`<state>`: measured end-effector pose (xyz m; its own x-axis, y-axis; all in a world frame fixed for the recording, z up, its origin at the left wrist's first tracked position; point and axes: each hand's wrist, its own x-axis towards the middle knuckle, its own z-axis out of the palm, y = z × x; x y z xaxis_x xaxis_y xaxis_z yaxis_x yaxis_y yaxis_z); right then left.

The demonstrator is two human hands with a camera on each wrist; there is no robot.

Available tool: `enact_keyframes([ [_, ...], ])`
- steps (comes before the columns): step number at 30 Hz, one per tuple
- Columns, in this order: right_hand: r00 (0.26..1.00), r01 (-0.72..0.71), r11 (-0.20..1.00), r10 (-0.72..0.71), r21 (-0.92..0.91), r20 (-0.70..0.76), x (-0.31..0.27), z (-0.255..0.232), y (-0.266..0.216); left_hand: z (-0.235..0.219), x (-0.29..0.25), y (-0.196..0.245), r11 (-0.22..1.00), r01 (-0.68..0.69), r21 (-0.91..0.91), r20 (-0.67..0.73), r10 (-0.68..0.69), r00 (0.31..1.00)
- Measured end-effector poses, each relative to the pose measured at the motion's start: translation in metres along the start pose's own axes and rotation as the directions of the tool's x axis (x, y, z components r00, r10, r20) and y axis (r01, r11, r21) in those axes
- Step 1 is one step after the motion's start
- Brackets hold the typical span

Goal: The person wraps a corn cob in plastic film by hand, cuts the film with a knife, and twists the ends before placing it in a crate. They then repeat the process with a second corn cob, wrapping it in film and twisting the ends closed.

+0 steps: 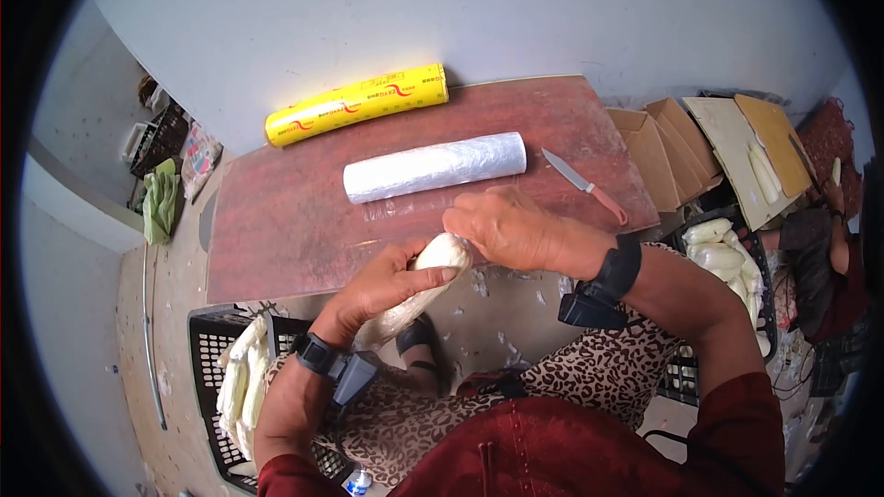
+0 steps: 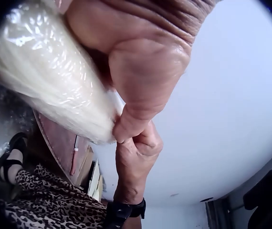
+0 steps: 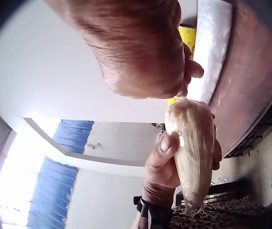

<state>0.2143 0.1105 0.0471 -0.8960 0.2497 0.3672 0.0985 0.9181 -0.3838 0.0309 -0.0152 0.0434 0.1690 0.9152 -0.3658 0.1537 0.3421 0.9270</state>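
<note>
A pale, tapered ear of corn (image 3: 193, 148) in its husk, wrapped in clear glossy film, is held up before the table's near edge. My left hand (image 1: 391, 285) grips it around the middle, thumb laid along its side. At its blunt upper end my right hand (image 1: 506, 228) has its fingers curled and pinches the plastic film (image 3: 183, 98). The right fingertips are partly hidden in the head view. Just beyond the hands, a roll of clear cling film (image 1: 435, 167) lies across the table.
On the reddish table (image 1: 267, 230) lie a yellow film roll (image 1: 357, 104) at the back and a knife (image 1: 585, 186) at right. Black crates with pale ears (image 1: 241, 377) stand either side of my legs. Cardboard boxes (image 1: 668, 152) and another person (image 1: 815, 262) are at right.
</note>
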Motion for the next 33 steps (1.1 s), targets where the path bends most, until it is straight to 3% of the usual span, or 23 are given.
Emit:
enact_keyframes([
  [4, 0.998, 0.028, 1.0, -0.028, 0.0, -0.063, -0.0007, -0.0011, -0.0013, 0.0005, 0.0022, -0.0035, 0.999, -0.037, 0.028, -0.113, 0.04, 0.993],
  [7, 0.992, 0.005, 0.999, 0.001, 0.052, -0.125, -0.0014, 0.0018, 0.0001, 0.0018, 0.003, -0.0014, 0.999, -0.004, -0.053, -0.17, -0.005, 0.985],
  [10, 0.989, -0.01, 0.994, 0.027, 0.112, -0.145, -0.0007, 0.0013, -0.0012, 0.0006, 0.0052, -0.0052, 0.991, -0.075, -0.111, -0.18, 0.054, 0.982],
  [19, 0.984, -0.035, 0.971, 0.075, 0.237, -0.162, 0.003, 0.0011, 0.0034, -0.001, 0.0082, -0.01, 0.955, -0.1, -0.278, -0.176, 0.051, 0.983],
  [33, 0.985, -0.033, 0.954, 0.082, 0.298, -0.153, 0.0023, -0.0017, 0.0021, -0.0044, 0.0062, -0.0081, 0.955, -0.085, -0.283, -0.119, 0.053, 0.991],
])
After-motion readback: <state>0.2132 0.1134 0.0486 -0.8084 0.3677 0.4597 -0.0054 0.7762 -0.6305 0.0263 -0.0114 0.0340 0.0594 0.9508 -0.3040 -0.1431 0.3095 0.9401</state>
